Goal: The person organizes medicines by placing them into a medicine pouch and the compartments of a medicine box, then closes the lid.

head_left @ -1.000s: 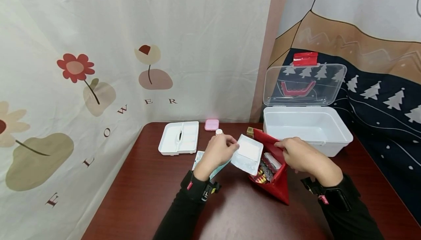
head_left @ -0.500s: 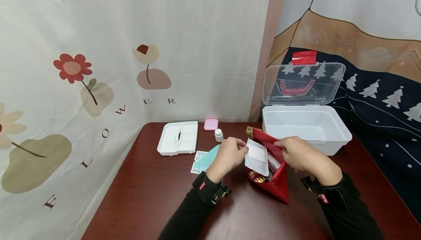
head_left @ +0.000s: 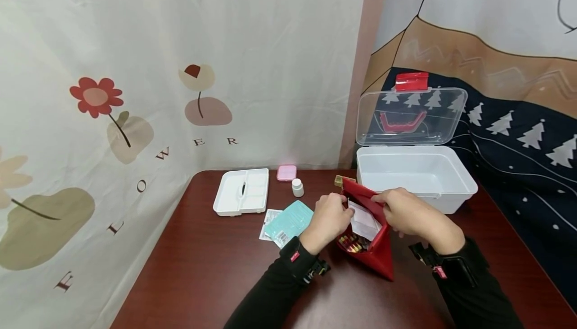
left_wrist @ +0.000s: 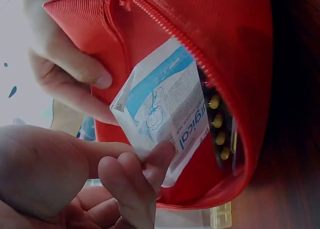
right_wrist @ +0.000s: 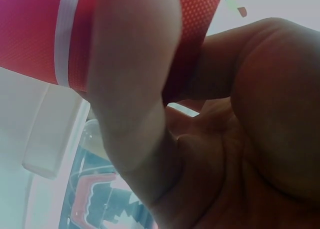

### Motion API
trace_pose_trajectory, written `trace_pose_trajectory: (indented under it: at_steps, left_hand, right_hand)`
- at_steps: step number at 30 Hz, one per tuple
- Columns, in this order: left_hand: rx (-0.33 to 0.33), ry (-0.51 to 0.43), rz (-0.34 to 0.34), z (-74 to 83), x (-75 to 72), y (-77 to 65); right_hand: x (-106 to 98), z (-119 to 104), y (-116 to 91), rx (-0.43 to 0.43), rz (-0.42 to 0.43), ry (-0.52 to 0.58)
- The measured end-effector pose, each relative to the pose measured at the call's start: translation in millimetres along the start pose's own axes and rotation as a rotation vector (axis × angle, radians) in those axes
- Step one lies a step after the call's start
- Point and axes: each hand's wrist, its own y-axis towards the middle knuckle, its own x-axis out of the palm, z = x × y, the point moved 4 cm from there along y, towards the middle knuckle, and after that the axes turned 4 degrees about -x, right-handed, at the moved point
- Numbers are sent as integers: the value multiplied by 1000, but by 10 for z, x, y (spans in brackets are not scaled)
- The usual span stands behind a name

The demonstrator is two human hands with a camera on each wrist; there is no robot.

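A red zip pouch (head_left: 382,259) lies unzipped on the table, its mouth facing me. My left hand (head_left: 328,220) pinches the edge of a white paper packet (left_wrist: 170,106), which sits partly inside the pouch mouth. Blue print and the letters "urgical" show on the packet. Beside it in the pouch, yellow-ended capsules in a blister strip (left_wrist: 219,126) are visible in the left wrist view. My right hand (head_left: 407,215) grips the pouch's far right edge between thumb and fingers; red fabric (right_wrist: 30,44) runs through its grasp in the right wrist view.
Behind the pouch stands a white box (head_left: 416,196) with its clear lid (head_left: 412,136) raised. Leftward lie a turquoise packet (head_left: 290,221) over a white one (head_left: 267,226), a white bottle (head_left: 297,189), a pink case (head_left: 286,173) and a white compartment case (head_left: 241,192). A yellowish box (head_left: 338,181) touches the pouch.
My left hand has moved right and slightly down, carrying the white packet into the pouch mouth. The bottle and turquoise packet have come into fuller view. My right hand keeps its hold.
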Motion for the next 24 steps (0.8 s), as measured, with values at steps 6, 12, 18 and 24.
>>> trace_pose_trajectory:
  at_steps: [6,12,18,24]
  left_hand:
    - [-13,30,39,7,-35,16]
    - [20,70,-17,64,39,-27]
    - [42,122,-31,107,78,-54]
    - [71,119,-42,84,75,-67]
  right_hand:
    - [0,-16,1,-18,4,-9]
    - [0,-40,8,-32,16,11]
    - [15,-49,4,-40,22,9]
    - [18,-78,7,-62,34,8]
